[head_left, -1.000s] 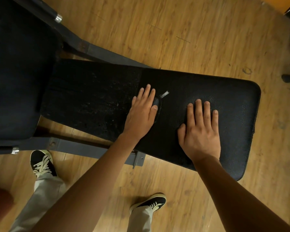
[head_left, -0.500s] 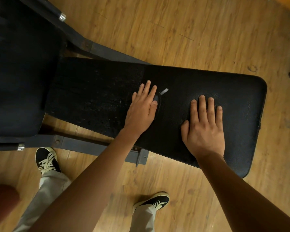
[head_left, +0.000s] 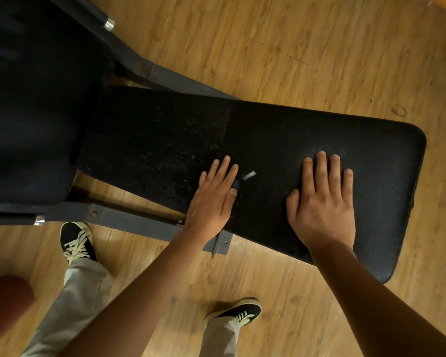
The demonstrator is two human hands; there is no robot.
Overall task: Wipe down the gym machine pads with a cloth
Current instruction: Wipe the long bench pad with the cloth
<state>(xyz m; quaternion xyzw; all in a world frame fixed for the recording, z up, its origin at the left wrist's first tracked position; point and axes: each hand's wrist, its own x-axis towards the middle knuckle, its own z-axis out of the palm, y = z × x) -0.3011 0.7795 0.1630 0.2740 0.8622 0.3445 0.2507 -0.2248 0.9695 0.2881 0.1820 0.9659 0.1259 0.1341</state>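
A black padded surface (head_left: 281,130) stands on the wooden floor (head_left: 319,47). Both palms lie flat near its front edge: the left hand (head_left: 211,199) over a dark cloth (head_left: 236,186), the right hand (head_left: 322,202) on bare padding.

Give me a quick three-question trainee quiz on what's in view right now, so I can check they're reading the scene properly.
1. True or false: the left hand and the right hand both lie flat, fingers straight, on the bench pad.
2. Multiple choice: the small white tag sits A) between the two hands, B) under the right hand, C) to the left of the left hand.
3. Short answer: which hand covers the dark cloth, of which only an edge shows by the thumb?

Key: 1 true; 2 A; 3 left.
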